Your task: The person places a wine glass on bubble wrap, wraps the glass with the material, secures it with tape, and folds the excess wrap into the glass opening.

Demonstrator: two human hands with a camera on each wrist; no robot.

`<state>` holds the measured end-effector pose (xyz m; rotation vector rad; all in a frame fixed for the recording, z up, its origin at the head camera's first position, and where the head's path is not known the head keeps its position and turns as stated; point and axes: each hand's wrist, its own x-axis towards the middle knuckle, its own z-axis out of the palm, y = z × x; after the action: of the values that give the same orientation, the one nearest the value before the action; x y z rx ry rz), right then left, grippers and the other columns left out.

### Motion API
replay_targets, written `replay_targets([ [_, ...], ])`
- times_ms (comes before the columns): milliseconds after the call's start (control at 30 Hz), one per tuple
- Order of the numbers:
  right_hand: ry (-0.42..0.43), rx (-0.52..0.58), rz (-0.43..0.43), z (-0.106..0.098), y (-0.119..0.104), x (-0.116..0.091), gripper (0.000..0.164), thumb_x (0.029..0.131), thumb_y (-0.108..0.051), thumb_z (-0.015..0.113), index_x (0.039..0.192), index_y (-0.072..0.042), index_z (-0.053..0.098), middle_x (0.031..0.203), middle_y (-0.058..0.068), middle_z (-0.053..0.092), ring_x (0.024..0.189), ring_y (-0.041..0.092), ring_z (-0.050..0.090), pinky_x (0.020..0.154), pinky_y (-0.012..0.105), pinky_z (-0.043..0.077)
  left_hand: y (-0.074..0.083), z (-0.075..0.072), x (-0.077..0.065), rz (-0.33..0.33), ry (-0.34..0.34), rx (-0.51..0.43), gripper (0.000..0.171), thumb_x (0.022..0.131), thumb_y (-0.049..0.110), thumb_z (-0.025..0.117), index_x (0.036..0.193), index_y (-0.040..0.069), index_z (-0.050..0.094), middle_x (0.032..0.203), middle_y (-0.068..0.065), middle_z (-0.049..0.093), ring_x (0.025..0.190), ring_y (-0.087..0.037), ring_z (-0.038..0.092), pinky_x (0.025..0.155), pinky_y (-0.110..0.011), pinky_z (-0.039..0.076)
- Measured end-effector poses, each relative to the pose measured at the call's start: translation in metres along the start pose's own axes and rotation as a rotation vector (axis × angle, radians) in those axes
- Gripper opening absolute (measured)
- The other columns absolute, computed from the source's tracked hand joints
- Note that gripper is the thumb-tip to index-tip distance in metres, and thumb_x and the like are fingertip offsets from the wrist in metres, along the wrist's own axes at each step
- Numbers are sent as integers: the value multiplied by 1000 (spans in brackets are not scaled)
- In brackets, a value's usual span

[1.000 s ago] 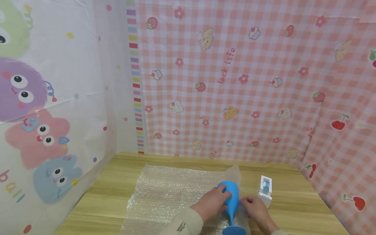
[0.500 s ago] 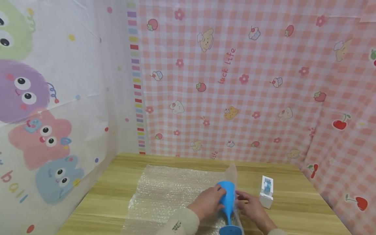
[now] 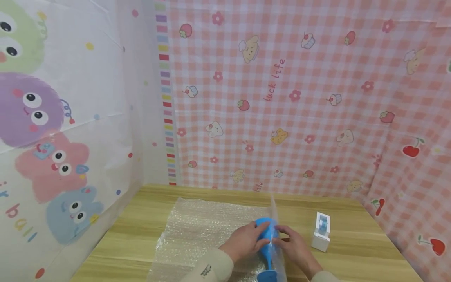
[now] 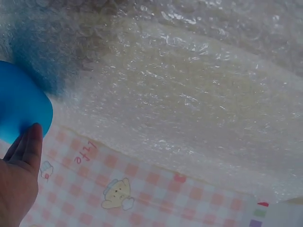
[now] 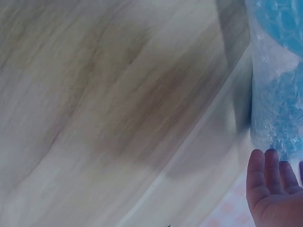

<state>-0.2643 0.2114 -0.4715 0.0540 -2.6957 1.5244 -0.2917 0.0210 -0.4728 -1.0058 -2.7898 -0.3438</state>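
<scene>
A blue goblet (image 3: 267,234) lies on its side, its foot towards the person, near the right edge of a clear bubble wrap sheet (image 3: 197,231). My left hand (image 3: 242,242) grips the bowl from the left, fingers across it; in the left wrist view, fingertips touch the blue bowl (image 4: 23,101). My right hand (image 3: 295,246) holds the raised right edge of the sheet against the goblet's right side, thumb and fingers on the plastic. In the right wrist view, its fingertips meet the bubble wrap (image 5: 277,111), with blue showing through.
A small white box-like holder (image 3: 321,235) with a light-blue piece in its top stands on the wooden table (image 3: 356,243), right of the right hand. A pink checked cloth (image 3: 317,117) hangs behind, and a white cartoon-printed cloth (image 3: 109,129) hangs at the left.
The right hand has brought the sheet's right edge up and leftward against the goblet. The left hand and goblet have shifted slightly left.
</scene>
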Motion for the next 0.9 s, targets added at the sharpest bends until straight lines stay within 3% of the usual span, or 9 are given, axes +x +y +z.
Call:
replay_targets([
  [133,17,-6,-8,4,-5,-1,47,88,-17,76,125,5,57,127,27,59,99,35,66,78,43,57,-1,0,-1,25,7,71,53,103,48,46,149,24,45,107,-11,64,85,-18,66,77,-30,56],
  [267,18,-52,-32,8,-8,-1,43,86,-17,77,120,4,62,120,25,63,95,33,67,75,43,58,-3,-1,-4,37,14,122,49,103,50,44,144,26,52,105,-9,66,85,-17,67,77,-29,56],
  [533,-49,-98,-156,11,-7,-3,59,76,-18,85,128,-1,62,134,22,55,110,40,59,84,50,54,-12,-1,-9,-10,20,48,45,100,47,55,136,21,57,103,-5,70,91,-16,67,78,-31,55],
  [667,-47,-107,-225,16,-3,-3,65,72,-16,87,128,0,60,133,22,54,109,40,58,88,53,52,-13,-4,-8,-22,24,26,43,97,46,60,130,19,61,111,-6,66,98,-19,65,81,-32,55],
  [767,-23,-110,-263,20,0,-4,67,70,-15,88,127,3,58,128,22,57,107,39,60,90,53,51,-13,-5,-7,8,42,39,40,95,43,64,124,15,64,127,-10,59,112,-22,60,90,-33,53],
  [900,-14,-131,-287,22,3,-5,71,71,-19,88,129,6,55,127,24,58,107,39,60,90,53,51,-13,-8,-4,65,53,59,36,95,37,66,120,11,63,136,-8,58,124,-21,55,103,-29,45],
])
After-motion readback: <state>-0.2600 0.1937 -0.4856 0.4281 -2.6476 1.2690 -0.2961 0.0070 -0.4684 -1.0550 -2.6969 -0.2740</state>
